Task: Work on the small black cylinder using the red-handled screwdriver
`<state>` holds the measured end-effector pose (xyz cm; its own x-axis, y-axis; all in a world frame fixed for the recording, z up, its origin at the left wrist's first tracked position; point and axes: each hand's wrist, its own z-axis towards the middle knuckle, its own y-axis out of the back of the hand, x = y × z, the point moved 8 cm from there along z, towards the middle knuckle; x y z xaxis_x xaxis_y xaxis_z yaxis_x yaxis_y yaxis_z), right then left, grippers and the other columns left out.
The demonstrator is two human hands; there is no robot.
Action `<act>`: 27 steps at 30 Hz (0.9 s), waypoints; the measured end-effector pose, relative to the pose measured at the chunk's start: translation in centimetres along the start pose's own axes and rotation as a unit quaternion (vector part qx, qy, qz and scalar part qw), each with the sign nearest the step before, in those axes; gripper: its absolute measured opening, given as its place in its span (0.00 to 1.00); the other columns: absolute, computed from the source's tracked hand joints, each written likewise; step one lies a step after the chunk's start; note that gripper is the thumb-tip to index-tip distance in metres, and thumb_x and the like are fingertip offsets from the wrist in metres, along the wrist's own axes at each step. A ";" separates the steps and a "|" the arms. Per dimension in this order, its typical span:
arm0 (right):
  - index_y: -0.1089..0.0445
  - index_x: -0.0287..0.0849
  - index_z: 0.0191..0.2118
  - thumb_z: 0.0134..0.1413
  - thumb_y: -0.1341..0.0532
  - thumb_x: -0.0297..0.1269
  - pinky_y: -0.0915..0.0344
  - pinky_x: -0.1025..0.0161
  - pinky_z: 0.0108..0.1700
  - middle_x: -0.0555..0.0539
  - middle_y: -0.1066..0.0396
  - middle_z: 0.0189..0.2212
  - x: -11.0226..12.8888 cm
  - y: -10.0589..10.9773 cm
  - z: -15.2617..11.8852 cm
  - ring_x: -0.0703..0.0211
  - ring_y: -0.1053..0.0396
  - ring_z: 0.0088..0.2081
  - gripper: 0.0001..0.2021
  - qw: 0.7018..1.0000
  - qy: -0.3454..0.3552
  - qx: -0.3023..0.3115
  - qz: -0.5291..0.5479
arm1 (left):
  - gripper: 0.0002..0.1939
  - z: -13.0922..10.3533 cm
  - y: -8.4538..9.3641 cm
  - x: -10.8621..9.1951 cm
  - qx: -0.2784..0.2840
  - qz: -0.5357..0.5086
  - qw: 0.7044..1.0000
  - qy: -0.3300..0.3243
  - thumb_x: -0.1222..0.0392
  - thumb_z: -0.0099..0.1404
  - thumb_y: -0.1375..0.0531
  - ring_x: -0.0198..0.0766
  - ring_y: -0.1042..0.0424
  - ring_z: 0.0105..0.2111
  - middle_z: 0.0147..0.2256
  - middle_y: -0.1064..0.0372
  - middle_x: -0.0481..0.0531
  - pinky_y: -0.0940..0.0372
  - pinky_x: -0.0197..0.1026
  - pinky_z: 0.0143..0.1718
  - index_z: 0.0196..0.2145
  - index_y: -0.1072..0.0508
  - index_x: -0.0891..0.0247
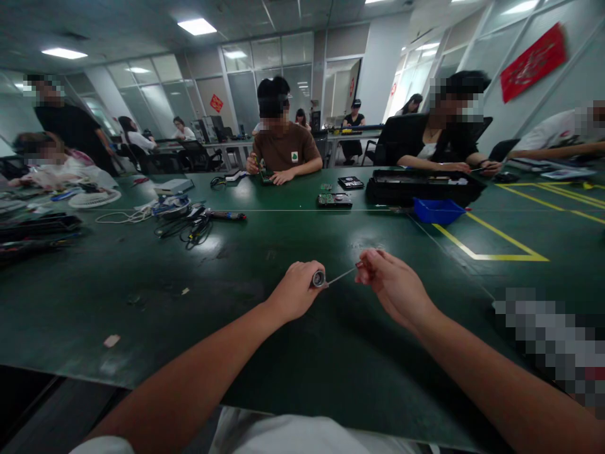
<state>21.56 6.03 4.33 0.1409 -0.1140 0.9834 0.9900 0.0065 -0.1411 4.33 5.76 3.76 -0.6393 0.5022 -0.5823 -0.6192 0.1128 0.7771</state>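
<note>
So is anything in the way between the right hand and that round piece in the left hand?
Nothing visible blocks it; only a thin strip spans the gap from the right hand to the round piece in the left hand.

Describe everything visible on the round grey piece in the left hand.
The round grey piece shows a circular end with a lighter, metal-looking rim around a darker, recessed-looking centre; finer detail is too small to read. That end faces the camera. The left hand grips it above the green table, hiding the rest, so its length can't be told. A thin, pale strip runs from beside its lower right edge to the right hand; whether they're joined is unclear.
</note>
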 end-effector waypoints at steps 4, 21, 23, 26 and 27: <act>0.31 0.42 0.36 0.60 0.39 0.48 0.33 0.60 0.34 0.51 0.32 0.28 0.3 0.2 -0.1 0.62 0.33 0.28 0.13 0.998 0.052 -0.008 -0.040 | 0.06 0.0 0.1 0.3 0.006 0.000 1.000 0.029 0.60 0.65 0.37 0.42 0.33 0.40 0.37 0.30 0.50 0.39 0.45 0.45 0.38 0.31 0.61; 0.33 0.44 0.38 0.69 0.50 0.48 0.41 0.63 0.27 0.52 0.34 0.23 3.0 -1.5 -3.2 0.61 0.36 0.23 0.15 0.936 0.158 0.005 -0.314 | 0.06 -0.2 -0.5 0.2 0.018 0.000 0.999 0.037 0.60 0.65 0.36 0.42 0.31 0.39 0.36 0.28 0.49 0.39 0.46 0.47 0.38 0.31 0.60; 0.34 0.44 0.43 0.69 0.50 0.44 0.41 0.62 0.27 0.51 0.31 0.26 3.3 -1.7 -3.3 0.60 0.35 0.24 0.12 0.926 0.172 0.013 -0.335 | 0.06 -0.2 -0.5 0.2 0.017 -0.011 0.999 0.033 0.60 0.65 0.37 0.41 0.31 0.38 0.35 0.29 0.48 0.39 0.45 0.45 0.38 0.31 0.60; 0.36 0.44 0.45 0.67 0.51 0.36 0.40 0.62 0.29 0.50 0.30 0.29 3.7 -2.3 -3.5 0.59 0.32 0.27 0.09 0.909 0.198 0.047 -0.363 | 0.06 -0.2 -0.5 0.4 0.013 -0.021 0.999 0.031 0.61 0.65 0.37 0.40 0.30 0.37 0.35 0.29 0.48 0.39 0.42 0.42 0.38 0.31 0.60; 0.35 0.44 0.44 0.67 0.51 0.35 0.40 0.62 0.29 0.50 0.30 0.28 3.8 -2.5 -3.5 0.59 0.32 0.27 0.09 0.903 0.201 0.058 -0.377 | 0.06 -0.2 -0.5 0.4 0.014 -0.019 0.999 0.032 0.61 0.65 0.37 0.40 0.30 0.37 0.35 0.29 0.48 0.38 0.42 0.42 0.38 0.31 0.60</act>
<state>19.59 2.12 8.02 -0.5641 -0.4802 0.6718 0.8012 -0.1214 0.5860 4.27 5.77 3.06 -0.6437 0.4413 -0.6253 -0.6314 0.1556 0.7597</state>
